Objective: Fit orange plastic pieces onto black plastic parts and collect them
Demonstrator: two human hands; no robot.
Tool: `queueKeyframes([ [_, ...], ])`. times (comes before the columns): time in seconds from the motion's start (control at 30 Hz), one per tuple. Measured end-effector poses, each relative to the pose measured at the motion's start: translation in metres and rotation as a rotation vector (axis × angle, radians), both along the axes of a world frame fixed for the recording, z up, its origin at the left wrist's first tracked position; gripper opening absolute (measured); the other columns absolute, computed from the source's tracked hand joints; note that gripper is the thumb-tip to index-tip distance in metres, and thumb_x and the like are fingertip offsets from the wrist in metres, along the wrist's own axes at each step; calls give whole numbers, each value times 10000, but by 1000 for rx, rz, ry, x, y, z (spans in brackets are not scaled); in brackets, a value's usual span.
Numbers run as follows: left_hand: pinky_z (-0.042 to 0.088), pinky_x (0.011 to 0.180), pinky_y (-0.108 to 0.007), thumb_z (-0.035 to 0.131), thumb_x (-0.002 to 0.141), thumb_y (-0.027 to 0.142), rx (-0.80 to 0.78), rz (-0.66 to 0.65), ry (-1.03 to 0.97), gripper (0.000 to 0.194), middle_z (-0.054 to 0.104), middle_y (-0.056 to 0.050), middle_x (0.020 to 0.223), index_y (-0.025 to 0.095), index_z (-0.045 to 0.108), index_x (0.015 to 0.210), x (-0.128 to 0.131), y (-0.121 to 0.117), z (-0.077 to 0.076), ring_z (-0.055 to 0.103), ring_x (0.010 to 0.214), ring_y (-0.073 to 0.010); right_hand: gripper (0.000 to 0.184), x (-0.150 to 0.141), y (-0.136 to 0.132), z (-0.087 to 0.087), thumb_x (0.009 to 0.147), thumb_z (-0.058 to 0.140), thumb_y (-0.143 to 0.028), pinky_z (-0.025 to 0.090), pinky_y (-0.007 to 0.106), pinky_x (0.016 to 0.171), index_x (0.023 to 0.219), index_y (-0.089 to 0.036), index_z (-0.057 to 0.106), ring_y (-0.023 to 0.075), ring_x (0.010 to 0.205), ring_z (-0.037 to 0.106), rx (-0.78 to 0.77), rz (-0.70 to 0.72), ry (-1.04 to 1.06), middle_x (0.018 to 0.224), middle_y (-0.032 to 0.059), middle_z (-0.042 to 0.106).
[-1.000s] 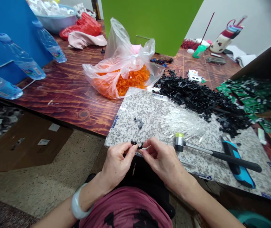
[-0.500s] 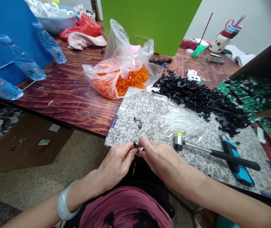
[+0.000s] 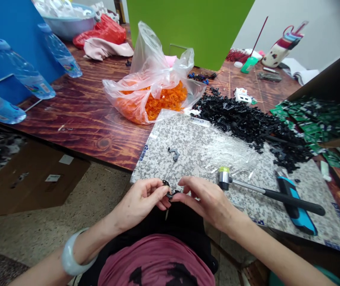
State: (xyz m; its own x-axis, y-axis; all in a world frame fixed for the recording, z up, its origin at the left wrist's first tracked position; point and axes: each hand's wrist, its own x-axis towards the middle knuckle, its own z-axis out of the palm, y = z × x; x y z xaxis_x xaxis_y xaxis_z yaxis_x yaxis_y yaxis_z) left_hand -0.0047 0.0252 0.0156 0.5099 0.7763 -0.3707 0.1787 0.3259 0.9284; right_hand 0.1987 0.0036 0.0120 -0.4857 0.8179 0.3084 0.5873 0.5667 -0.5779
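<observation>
Hands low over the lap, close together, both on one small black plastic part: left hand curled, thumb and forefinger pinched on the part; right hand nearly closed, fingertips meeting the part from the other side. Part matte, hard-looking, hooked and angular, held just over the near edge of a speckled grey-and-white mat. Compared with half a second earlier, wrists a little lower, hands slightly further apart, more of the part showing between the fingers. Wide, smooth pale bangle around the left wrist; maroon cloth over the lap below.

On the mat, ahead of the hands, a similar hooked black part lying alone. To its right, crinkled clear plastic film, then a mallet with a green-capped head and long black handle, the handle crossing a blue-and-black object. Past the mat's far edge, a dense heap of black plastic parts and a knotted clear bag packed with orange plastic parts.

Bench of glossy reddish wood, strongly grained and knotted. Green circuit boards piled at the right, inside a cardboard box. Clear water bottles lying at the left against a blue panel. Below, flattened cardboard on a speckled stone floor.
</observation>
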Motion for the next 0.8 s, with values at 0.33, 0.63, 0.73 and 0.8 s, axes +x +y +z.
queueKeyframes([
  [0.33,541,630,-246,541,882,298,61,70,-1,246,635,-11,651,131,597,711,2,-1,-2,635,655,-144,223,-6,-8,-10,871,593,-332,437,213,549,1016,-166,555,103,589,517,-277,-156,170,760,15,601],
  [0.63,502,639,-240,520,902,292,159,28,55,238,626,4,662,154,586,720,1,-5,-5,617,665,-141,178,-12,-7,1,894,542,-330,389,208,556,880,-158,588,98,609,494,-587,-154,300,686,-16,558],
  [0.73,465,600,-219,508,904,275,235,3,100,258,610,16,630,165,568,679,2,-7,-4,595,631,-130,205,-14,-7,4,898,523,-310,347,205,528,765,-158,563,86,570,430,-579,-158,301,623,-38,496],
  [0.8,446,576,-214,501,904,275,282,-12,140,281,594,20,607,166,565,653,1,-6,-2,578,608,-126,229,-17,-8,4,892,523,-311,326,206,510,719,-161,539,82,547,403,-580,-176,311,591,-47,467],
])
